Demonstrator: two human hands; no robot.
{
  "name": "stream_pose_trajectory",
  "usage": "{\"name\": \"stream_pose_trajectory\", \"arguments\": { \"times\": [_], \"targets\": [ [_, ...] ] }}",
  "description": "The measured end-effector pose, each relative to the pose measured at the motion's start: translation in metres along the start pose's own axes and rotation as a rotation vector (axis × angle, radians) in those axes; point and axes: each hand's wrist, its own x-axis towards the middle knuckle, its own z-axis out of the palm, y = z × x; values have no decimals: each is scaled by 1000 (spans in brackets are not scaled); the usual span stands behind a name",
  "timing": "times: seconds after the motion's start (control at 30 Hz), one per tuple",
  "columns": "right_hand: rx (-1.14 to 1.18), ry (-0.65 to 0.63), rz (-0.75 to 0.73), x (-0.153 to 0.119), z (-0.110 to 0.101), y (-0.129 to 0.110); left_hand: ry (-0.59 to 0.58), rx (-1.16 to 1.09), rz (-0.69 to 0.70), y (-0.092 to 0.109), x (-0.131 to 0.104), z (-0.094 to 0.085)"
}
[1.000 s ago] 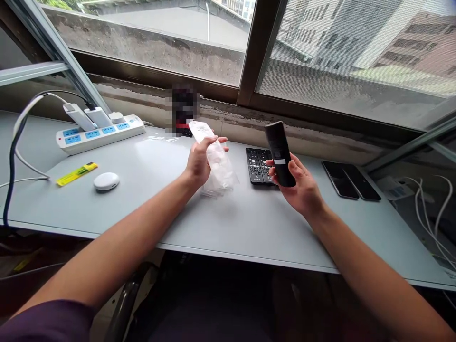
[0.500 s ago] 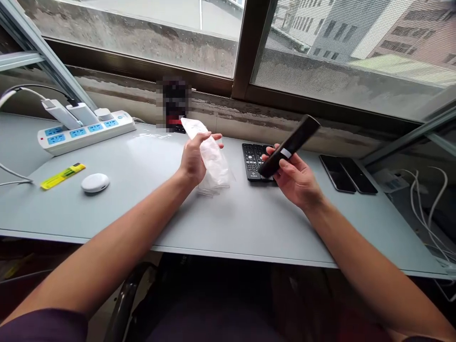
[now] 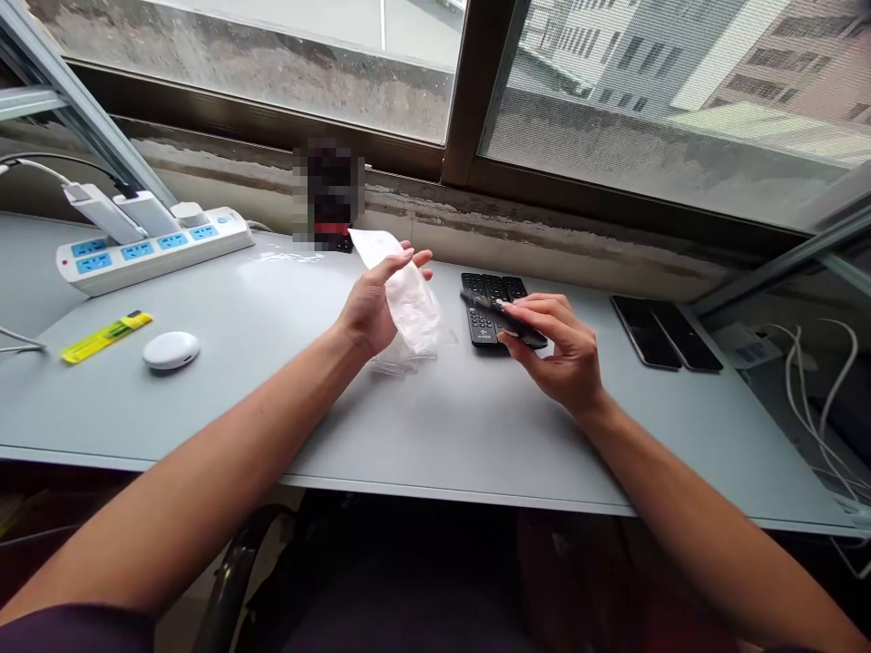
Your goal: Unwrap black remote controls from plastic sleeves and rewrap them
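My left hand (image 3: 373, 304) holds a white, partly clear plastic bag (image 3: 412, 308) above the middle of the table, its thumb over the bag's upper part. My right hand (image 3: 562, 349) is closed on a black remote (image 3: 521, 326), pinched between thumb and fingers and seen nearly edge-on. Just behind it, several black remotes (image 3: 482, 326) lie side by side on the table, partly hidden by the held one and my fingers.
On the grey table (image 3: 435, 435) are a power strip (image 3: 156, 251) with plugs, a yellow packet (image 3: 105, 337) and a white oval case (image 3: 171, 351) at left. Two dark phones (image 3: 646, 334) lie at right, near white cables (image 3: 807, 390). A blurred dark object (image 3: 331, 190) stands at the back.
My right hand has turned over, tilting the held remote from raised and diagonal to nearly level, lower over the other remotes. My left hand with the bag has barely moved.
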Motion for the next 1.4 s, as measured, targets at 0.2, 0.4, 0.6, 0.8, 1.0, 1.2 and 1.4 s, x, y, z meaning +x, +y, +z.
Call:
{"name": "stream_pose_trajectory", "arguments": {
  "times": [0.2,0.4,0.6,0.8,1.0,1.2,1.4],
  "targets": [
    [1,-3,56,-1,-1,-2,81,-47,52,3,6,-3],
    [17,-104,-27,0,0,-5,74,-36,46,5,2,0],
    [35,-131,-47,0,-2,-4,83,-44,38,2,7,-4],
    [83,-136,-43,-2,0,-7,120,-127,39,3,11,-7],
    [62,-129,-36,-3,2,-6,83,-115,14,1,13,-11],
    [76,-159,-90,-3,2,-12,88,-130,5,-4,19,-15],
    [13,-80,-109,-2,5,-15,105,-173,9,-7,18,-13]
  ]
}}
